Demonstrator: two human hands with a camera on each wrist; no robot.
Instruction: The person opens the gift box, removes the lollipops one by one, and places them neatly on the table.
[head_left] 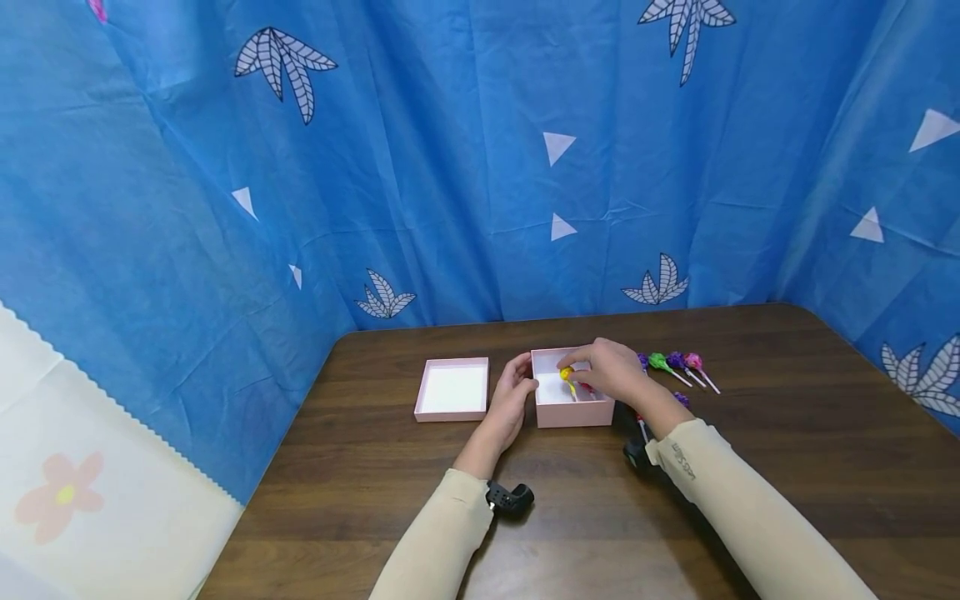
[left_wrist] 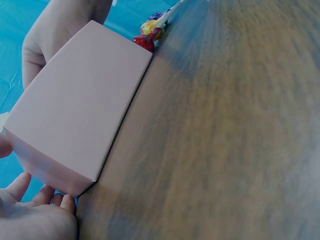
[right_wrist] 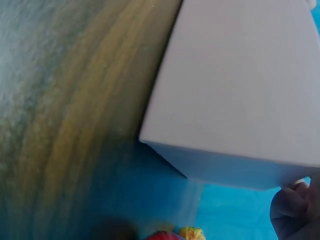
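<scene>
A pink box point(head_left: 574, 415) with a white inside stands uncovered on the table. My left hand point(head_left: 510, 402) rests against its left side, thumb close to the rim; in the left wrist view the fingers point(left_wrist: 19, 186) lie loosely along the box wall. Over the box, my right hand point(head_left: 609, 368) pinches a yellow lollipop point(head_left: 566, 374) by its wrapped head, its white stick pointing down inside. A red-wrapped lollipop point(head_left: 587, 387) lies in the box, partly hidden by the right hand. The right wrist view shows mostly the box wall point(right_wrist: 235, 75).
Left of the box lies its pink-edged white lid point(head_left: 452, 390). On the right, a green lollipop point(head_left: 658, 361), a pink lollipop point(head_left: 694, 361) and several purple ones lie on the brown table point(head_left: 360, 467). A blue curtain point(head_left: 450, 167) hangs behind.
</scene>
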